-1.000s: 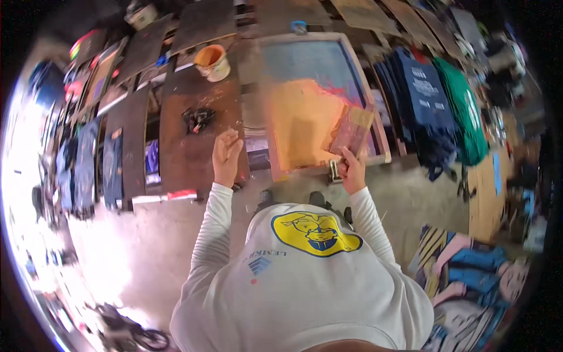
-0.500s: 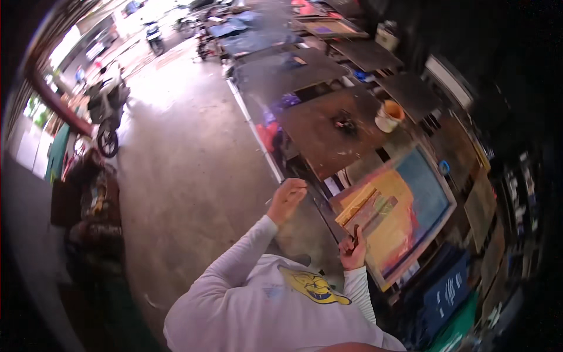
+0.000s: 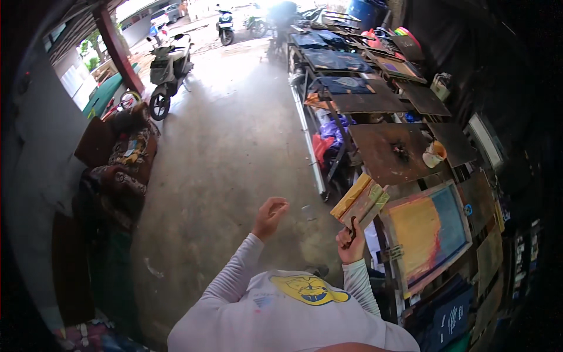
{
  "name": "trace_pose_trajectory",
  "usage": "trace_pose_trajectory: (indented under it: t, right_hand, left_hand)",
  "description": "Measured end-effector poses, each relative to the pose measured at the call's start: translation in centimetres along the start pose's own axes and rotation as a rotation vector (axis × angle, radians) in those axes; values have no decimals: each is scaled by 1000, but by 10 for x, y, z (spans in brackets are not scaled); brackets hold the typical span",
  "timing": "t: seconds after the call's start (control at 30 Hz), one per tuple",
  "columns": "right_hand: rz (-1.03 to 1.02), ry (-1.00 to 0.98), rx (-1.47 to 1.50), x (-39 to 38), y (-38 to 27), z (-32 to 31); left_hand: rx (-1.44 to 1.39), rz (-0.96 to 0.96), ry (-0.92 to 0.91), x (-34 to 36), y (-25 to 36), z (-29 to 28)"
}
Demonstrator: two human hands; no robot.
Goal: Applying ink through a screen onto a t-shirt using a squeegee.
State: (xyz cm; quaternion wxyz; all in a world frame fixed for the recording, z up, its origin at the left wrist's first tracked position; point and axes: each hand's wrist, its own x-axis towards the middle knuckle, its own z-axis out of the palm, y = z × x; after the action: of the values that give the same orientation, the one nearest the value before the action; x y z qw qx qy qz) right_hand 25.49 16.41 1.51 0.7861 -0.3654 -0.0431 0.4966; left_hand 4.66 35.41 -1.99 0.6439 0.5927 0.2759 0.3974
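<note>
My right hand (image 3: 350, 243) grips a paint-stained squeegee (image 3: 365, 204) by its lower edge, with the thumb laid up along its face. The squeegee is a flat, board-like piece with a yellow strip along one side and greenish smears. It is held up beside the near left corner of a screen-printing frame (image 3: 394, 274). Yellow and blue areas with a reddish border between them cover the mesh. My left hand (image 3: 271, 218) hangs over the concrete floor, loosely curled and holding nothing that I can see.
Dark boards (image 3: 390, 154) line the long rack at right, one bearing a stained white tub (image 3: 434, 154). Dark printed cloth (image 3: 453, 311) lies near the frame. At left stand a worn patterned sofa (image 3: 130, 154) and a scooter (image 3: 168, 76). Concrete floor (image 3: 229, 158) runs between.
My view has turned left, so the rack sits farther right. The squeegee has moved from over the frame to beside its left edge. My left hand has moved away from the rack.
</note>
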Motion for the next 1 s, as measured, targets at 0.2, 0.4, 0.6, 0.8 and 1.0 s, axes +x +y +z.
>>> trace_pose_trajectory:
  t: [0.2,0.4,0.6,0.8,1.0]
  right_hand:
    - [51,-48,85,-33,68,20]
    - [178,-41,153,-50,86,30]
    - [28,2,153,-45,53,22]
    - [3,32,215,-41,13,-17]
    - [-26,86,172,-17,-71,-88]
  left_hand:
    - [15,-46,79,-66,19,-100]
    - [299,-97,-268,-109,15,-107]
    - [484,-128,-495,-104,-1,-51]
    - [965,1,-424,-69,10,-45]
    - [679,-64,-392,-21,-34,54]
